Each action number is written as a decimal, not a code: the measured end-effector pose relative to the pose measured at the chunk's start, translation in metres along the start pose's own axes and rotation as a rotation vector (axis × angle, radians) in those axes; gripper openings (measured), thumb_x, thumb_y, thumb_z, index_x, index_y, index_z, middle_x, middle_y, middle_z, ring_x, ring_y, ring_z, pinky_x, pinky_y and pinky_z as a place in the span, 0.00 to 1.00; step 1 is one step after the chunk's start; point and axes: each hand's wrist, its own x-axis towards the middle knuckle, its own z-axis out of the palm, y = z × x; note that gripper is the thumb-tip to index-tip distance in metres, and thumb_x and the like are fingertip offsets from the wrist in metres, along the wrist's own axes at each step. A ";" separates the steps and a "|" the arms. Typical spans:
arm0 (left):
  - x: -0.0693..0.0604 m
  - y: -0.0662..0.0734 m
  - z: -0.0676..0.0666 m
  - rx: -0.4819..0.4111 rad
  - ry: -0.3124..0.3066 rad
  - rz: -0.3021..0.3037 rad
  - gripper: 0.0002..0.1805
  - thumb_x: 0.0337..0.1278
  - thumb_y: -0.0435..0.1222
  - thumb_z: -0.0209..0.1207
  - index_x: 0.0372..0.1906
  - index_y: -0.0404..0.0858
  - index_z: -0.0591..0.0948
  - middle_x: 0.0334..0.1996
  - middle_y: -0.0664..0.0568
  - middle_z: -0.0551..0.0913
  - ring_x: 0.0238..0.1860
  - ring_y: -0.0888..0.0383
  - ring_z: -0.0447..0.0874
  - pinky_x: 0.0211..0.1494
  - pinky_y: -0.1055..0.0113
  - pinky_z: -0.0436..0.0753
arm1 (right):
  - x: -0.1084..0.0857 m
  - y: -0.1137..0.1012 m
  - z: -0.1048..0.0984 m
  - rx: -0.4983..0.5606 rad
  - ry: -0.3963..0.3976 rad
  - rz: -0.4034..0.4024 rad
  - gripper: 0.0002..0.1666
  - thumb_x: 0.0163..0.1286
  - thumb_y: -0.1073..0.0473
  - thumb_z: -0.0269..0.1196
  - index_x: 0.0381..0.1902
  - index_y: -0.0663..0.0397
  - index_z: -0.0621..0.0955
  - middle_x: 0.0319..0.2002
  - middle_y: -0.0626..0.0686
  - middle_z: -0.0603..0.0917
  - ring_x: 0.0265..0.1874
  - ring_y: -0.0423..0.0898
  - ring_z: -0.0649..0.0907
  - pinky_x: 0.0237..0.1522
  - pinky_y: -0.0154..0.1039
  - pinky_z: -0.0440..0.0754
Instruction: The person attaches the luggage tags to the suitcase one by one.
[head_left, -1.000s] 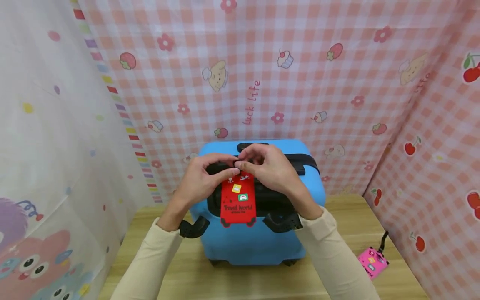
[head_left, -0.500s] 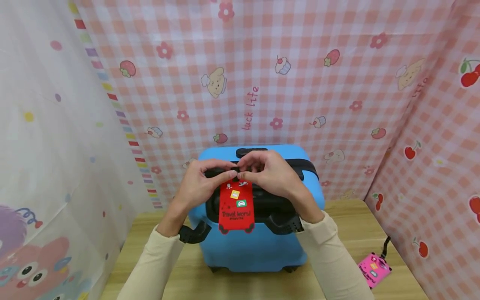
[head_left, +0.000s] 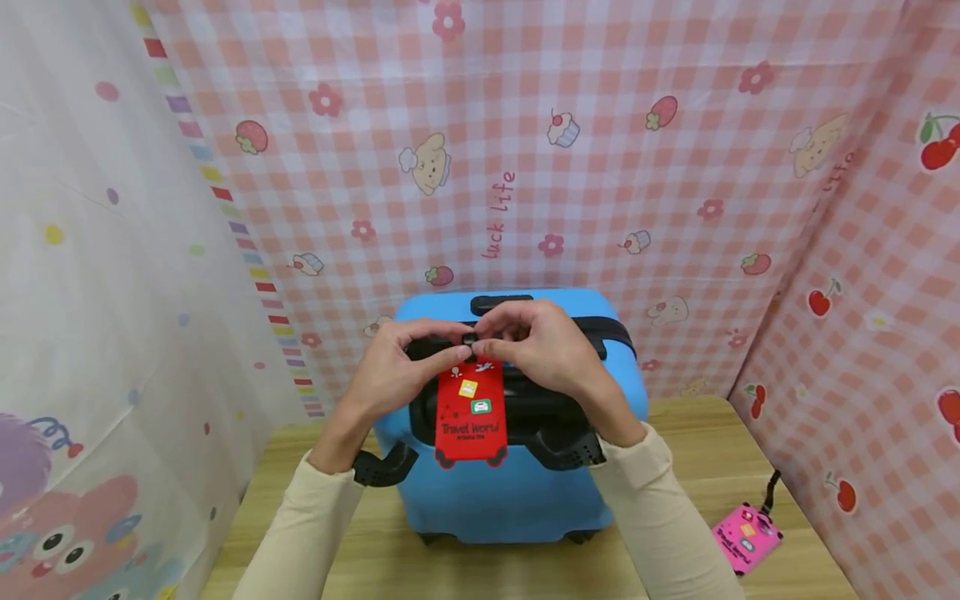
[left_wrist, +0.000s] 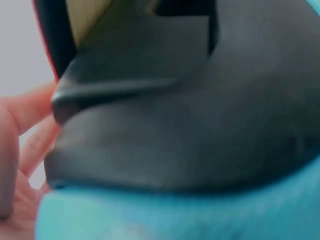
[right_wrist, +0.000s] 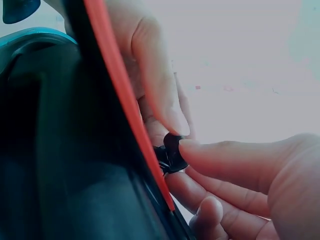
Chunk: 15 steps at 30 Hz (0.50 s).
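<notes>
A red luggage tag point(head_left: 471, 421) printed "Travel World" hangs in front of a blue suitcase point(head_left: 510, 500) with black trim. At the tag's top, my left hand point(head_left: 393, 362) and right hand point(head_left: 543, 350) pinch its black strap point(head_left: 470, 340) between thumb and fingertips. In the right wrist view the strap's folded loop point(right_wrist: 172, 155) shows between both thumbs, and the tag appears edge-on. The left wrist view is mostly filled by the suitcase's black trim point(left_wrist: 150, 145), with part of the left hand point(left_wrist: 30, 150) behind. Exactly how the strap is threaded is hidden by the fingers.
On the wooden tabletop point(head_left: 697, 442), to the right, lies a pink luggage tag point(head_left: 748, 537) with a black strap. A checked curtain point(head_left: 495, 125) hangs behind the suitcase, and other printed curtains close off both sides.
The head view has tilted, so the scene sits slightly lower. My hands stay at the tag's top; more of the black strap now shows between the fingertips.
</notes>
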 end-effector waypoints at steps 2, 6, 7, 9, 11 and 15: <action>0.000 0.000 0.000 0.003 -0.003 -0.008 0.13 0.61 0.38 0.66 0.50 0.42 0.87 0.48 0.51 0.87 0.47 0.55 0.83 0.43 0.61 0.86 | 0.000 -0.001 0.000 -0.003 0.005 0.006 0.08 0.65 0.60 0.69 0.42 0.54 0.87 0.30 0.51 0.82 0.28 0.48 0.77 0.32 0.41 0.77; 0.000 0.001 0.002 0.012 0.021 -0.017 0.13 0.62 0.38 0.66 0.49 0.41 0.88 0.48 0.50 0.87 0.47 0.56 0.82 0.42 0.61 0.86 | 0.001 -0.001 0.001 -0.002 0.012 0.008 0.08 0.65 0.61 0.68 0.42 0.54 0.87 0.30 0.51 0.83 0.28 0.49 0.77 0.31 0.41 0.78; 0.000 0.001 0.002 0.014 0.027 -0.019 0.12 0.62 0.38 0.66 0.49 0.41 0.88 0.48 0.50 0.87 0.47 0.56 0.82 0.42 0.61 0.86 | 0.001 -0.001 0.001 -0.002 0.014 0.008 0.08 0.66 0.61 0.68 0.42 0.54 0.87 0.30 0.51 0.83 0.28 0.49 0.77 0.31 0.41 0.78; 0.000 0.002 0.003 0.017 0.039 -0.023 0.12 0.62 0.38 0.66 0.49 0.41 0.88 0.47 0.50 0.88 0.46 0.56 0.83 0.41 0.62 0.86 | 0.002 0.000 0.002 -0.003 0.018 0.009 0.07 0.66 0.61 0.68 0.42 0.55 0.87 0.30 0.51 0.83 0.27 0.48 0.78 0.31 0.41 0.78; 0.001 0.002 0.003 0.017 0.045 -0.026 0.12 0.62 0.38 0.66 0.48 0.41 0.88 0.47 0.49 0.88 0.46 0.56 0.84 0.41 0.62 0.87 | 0.002 0.000 0.003 -0.007 0.025 0.008 0.07 0.67 0.61 0.67 0.42 0.55 0.87 0.30 0.51 0.84 0.27 0.48 0.78 0.30 0.41 0.78; 0.001 0.003 0.004 0.008 0.047 -0.032 0.12 0.62 0.38 0.66 0.48 0.40 0.88 0.47 0.49 0.88 0.46 0.56 0.84 0.41 0.62 0.87 | 0.002 0.001 0.004 -0.014 0.034 0.003 0.07 0.66 0.62 0.68 0.42 0.55 0.86 0.31 0.51 0.84 0.26 0.48 0.77 0.30 0.40 0.78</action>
